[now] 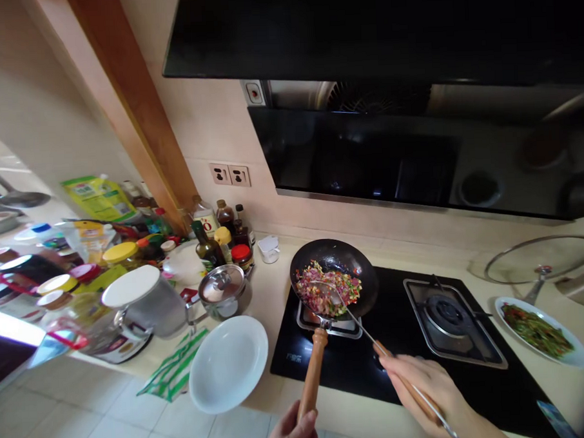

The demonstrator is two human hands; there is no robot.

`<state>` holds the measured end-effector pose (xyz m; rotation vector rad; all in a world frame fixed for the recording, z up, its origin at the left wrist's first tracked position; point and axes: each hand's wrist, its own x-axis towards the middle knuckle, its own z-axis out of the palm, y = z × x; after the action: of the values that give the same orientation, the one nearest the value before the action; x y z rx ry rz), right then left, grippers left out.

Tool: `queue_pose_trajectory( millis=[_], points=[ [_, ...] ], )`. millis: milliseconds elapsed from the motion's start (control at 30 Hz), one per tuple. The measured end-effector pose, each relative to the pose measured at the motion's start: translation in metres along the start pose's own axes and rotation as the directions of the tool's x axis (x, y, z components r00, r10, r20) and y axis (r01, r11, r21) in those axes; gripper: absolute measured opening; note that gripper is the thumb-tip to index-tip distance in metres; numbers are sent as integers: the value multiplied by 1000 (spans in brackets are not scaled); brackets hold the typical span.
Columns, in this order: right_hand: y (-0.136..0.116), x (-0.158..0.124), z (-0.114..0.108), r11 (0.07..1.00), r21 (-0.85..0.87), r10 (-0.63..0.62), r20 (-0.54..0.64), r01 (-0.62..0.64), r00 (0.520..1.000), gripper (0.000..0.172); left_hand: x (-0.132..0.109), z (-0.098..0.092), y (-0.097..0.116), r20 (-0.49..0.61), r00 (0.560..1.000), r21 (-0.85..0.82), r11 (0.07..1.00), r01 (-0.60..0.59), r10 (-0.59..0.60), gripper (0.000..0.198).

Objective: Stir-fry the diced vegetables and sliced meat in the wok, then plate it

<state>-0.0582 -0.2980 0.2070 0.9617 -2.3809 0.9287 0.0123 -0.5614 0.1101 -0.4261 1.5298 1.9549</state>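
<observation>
Facing black stovetop (390, 305) and hood (361, 29), left hand (294, 430) grips wok handle (314, 376), right hand (427, 384) utensil (383, 350).

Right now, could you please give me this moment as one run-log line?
Left hand: around wok handle | Right hand: holding utensil in wok | Wok: chopped food inside, on stove
</observation>
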Motion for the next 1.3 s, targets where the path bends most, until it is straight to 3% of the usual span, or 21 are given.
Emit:
queue_pose_trajectory(
  millis=[100, 267, 367, 433, 567, 633, 733, 833, 900, 1000, 1067, 1133, 1233, 1300],
  points=[
    [11, 2, 10, 999, 32, 15, 23, -16, 1000, 37, -2, 3, 2, -6, 1000, -22, 1000, 13, -13, 67],
    [61, 28, 38, 988, 31, 156, -156, -153, 975, 26, -5, 6, 1, -16, 1000, -42, 999, 25, -25, 69],
    [68, 33, 45, 910, 207, 404, -257, -359, 878, 22, -3, 5, 0, -21, 1000, -45, 999, 12, -13, 71],
    [56, 23, 41, 852, 307, 496, -214, -424, 842, 23, -2, 3, -1, -18, 1000, -43, 999, 3, -4, 72],
    [19, -10, 27, 948, 174, 278, -44, -267, 959, 27, 0, 1, 0, 0, 1000, -1, 1000, -15, 15, 70],
    [14, -14, 29, 981, 108, 165, -23, -162, 986, 32, -1, 2, 2, -3, 1000, 2, 1000, -12, 12, 68],
    [34, -2, 33, 995, 38, 99, -107, -95, 989, 29, -4, 5, 3, -2, 1000, -18, 1000, 8, -8, 68],
    [57, 3, 17, 991, -63, 109, -181, -122, 978, 25, -5, 6, 2, 10, 1000, -23, 1000, 9, -9, 65],
    [56, -5, -2, 982, -87, 152, -169, -168, 974, 25, -3, 5, 0, 11, 1000, -32, 999, -1, 2, 64],
    [31, -22, -16, 982, -53, 177, -86, -182, 980, 32, 0, 3, -3, -11, 1000, -41, 999, -9, 9, 64],
    [17, -23, -7, 991, -9, 132, -14, -132, 991, 39, 1, 3, -4, -27, 1000, -34, 999, -10, 9, 66],
    [17, -13, 11, 996, 30, 83, -16, -83, 996, 40, 0, 3, -3, -24, 1000, -30, 1000, -7, 7, 66],
    [41, 8, 25, 997, -5, 79, -165, -81, 983, 30, -2, 5, 0, 13, 1000, -16, 1000, -1, 1, 61],
    [54, 11, 17, 990, -70, 107, -229, -126, 967, 25, -2, 5, 0, 24, 1000, -6, 1000, -2, 2, 61]
  ],
)
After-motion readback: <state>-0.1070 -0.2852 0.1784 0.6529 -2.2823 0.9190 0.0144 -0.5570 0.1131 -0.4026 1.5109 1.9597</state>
